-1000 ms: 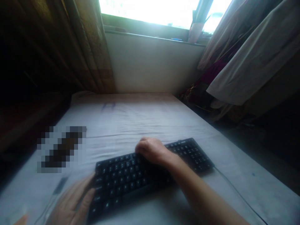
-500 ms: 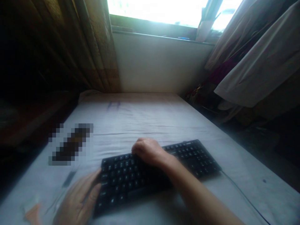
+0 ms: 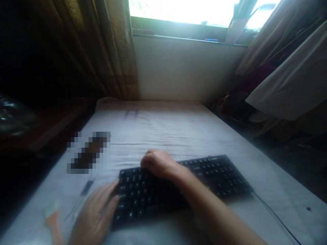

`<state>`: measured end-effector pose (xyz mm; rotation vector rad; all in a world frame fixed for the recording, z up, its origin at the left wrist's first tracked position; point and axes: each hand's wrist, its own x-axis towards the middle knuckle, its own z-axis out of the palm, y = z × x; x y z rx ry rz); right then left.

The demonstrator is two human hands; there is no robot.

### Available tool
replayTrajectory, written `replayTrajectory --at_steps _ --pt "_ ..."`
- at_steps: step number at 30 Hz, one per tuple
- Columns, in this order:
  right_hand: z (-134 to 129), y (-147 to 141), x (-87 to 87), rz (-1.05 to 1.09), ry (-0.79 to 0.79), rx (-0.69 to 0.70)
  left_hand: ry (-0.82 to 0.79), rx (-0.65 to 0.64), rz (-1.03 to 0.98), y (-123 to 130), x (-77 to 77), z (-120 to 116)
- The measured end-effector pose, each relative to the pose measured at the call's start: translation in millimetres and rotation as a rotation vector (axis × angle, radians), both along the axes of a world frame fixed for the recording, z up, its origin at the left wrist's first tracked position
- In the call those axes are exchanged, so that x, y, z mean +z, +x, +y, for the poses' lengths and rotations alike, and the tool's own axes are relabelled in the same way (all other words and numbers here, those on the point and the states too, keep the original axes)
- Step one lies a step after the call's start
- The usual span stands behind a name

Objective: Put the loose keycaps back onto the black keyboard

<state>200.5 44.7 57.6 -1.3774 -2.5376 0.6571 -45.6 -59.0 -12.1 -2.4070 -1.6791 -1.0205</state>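
Observation:
A black keyboard (image 3: pixel 219 180) lies at a slant on the white sheet, its cable (image 3: pixel 274 216) running off to the lower right. At its left end, my left hand (image 3: pixel 95 212) holds the edge, thumb and fingers against the side. My right hand (image 3: pixel 158 163) reaches across the keys to the upper left rows, fingers curled down. Whatever those fingers hold, if anything, is hidden beneath them. The forearm covers part of the middle keys. Beside my left hand lies a peach-coloured flat tool like a brush (image 3: pixel 53 219), with a small dark strip-like object (image 3: pixel 87 188) farther up.
A pixelated dark object (image 3: pixel 89 151) lies on the sheet (image 3: pixel 163 129) to the left. A brown curtain (image 3: pixel 112 51) hangs at the back left beside a bright window (image 3: pixel 178 12). Pale cloth (image 3: pixel 288 88) hangs on the right. Clear plastic (image 3: pixel 15 115) shows at far left.
My view has swung slightly left, so the scene sits farther right. Relative to the keyboard, my right hand has slid left along the upper rows. My left hand stays at the left edge.

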Motion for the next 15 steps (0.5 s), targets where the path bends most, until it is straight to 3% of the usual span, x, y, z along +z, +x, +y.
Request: replayTrajectory --at_steps 7,15 --pt "6 -14 -8.6 0.032 0.008 0.039 -0.002 0.014 -0.016 1 -1.7 -2" --pt "9 -31 -11.1 0.05 0.007 0.088 0.0 -0.013 -0.015 2 6.4 -1"
